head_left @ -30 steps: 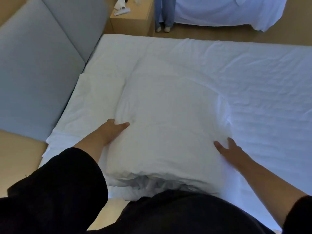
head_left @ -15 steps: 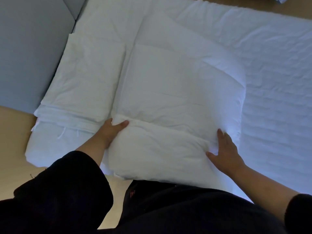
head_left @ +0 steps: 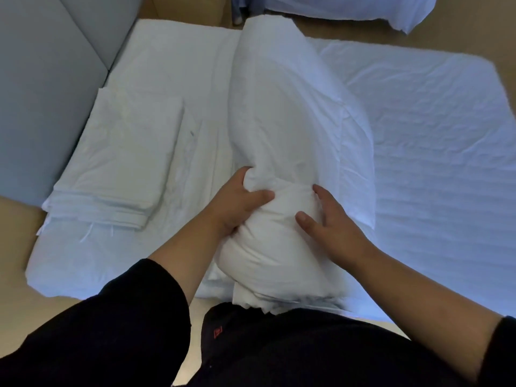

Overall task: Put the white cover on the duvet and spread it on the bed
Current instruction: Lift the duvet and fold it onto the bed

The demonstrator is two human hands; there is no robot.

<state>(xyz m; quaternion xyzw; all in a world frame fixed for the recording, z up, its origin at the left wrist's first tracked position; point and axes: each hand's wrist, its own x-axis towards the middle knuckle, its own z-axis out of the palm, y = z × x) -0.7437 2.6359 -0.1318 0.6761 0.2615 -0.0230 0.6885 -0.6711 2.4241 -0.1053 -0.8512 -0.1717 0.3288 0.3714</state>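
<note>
now the duvet [head_left: 282, 129] stands bunched up; left hand [head_left: 237, 208] grips it, right hand [head_left: 329, 227] fingers spread.

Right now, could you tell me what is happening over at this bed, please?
A person is handling a thick white folded duvet on the white bed sheet. The left hand grips a bunch of its fabric, while the right hand rests open against its near end. A flat folded white cover lies untouched beside it, so covering has not started.

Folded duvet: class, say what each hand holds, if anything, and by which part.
The left hand grips a bunch of the folded duvet at its near left edge. The right hand lies spread on its near end, gripping nothing.
</note>
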